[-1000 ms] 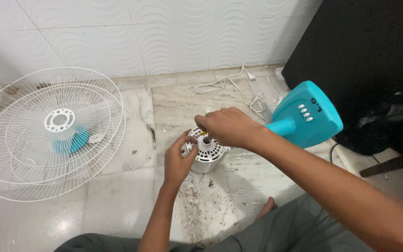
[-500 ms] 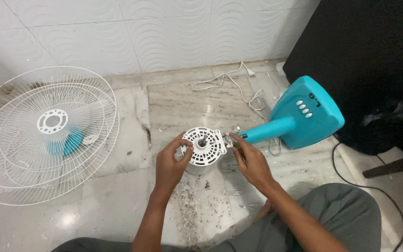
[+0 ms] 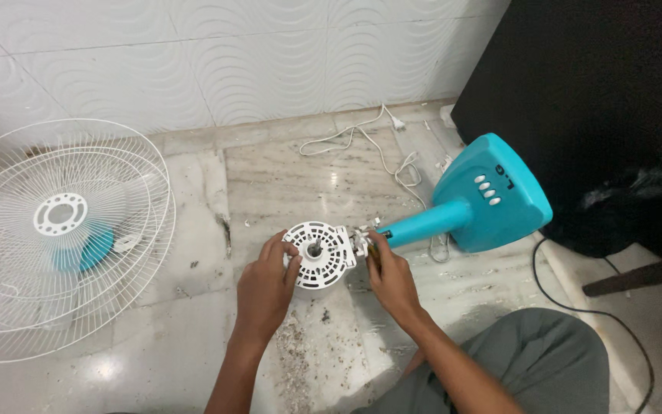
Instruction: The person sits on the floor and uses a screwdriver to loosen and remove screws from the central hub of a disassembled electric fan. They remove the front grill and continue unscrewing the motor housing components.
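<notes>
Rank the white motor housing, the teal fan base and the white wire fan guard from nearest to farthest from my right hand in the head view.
From the right hand:
1. White motor housing, just left.
2. Teal fan base, upper right.
3. White wire fan guard, far left.

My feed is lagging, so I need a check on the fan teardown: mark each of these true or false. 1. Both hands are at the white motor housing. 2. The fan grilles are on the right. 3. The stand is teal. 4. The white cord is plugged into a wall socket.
1. True: the left hand grips the motor housing, and the right hand is at its neck joint.
2. False: the grilles lie on the left.
3. True: the stand is teal.
4. False: the cord lies loose on the floor, its plug free.
</notes>
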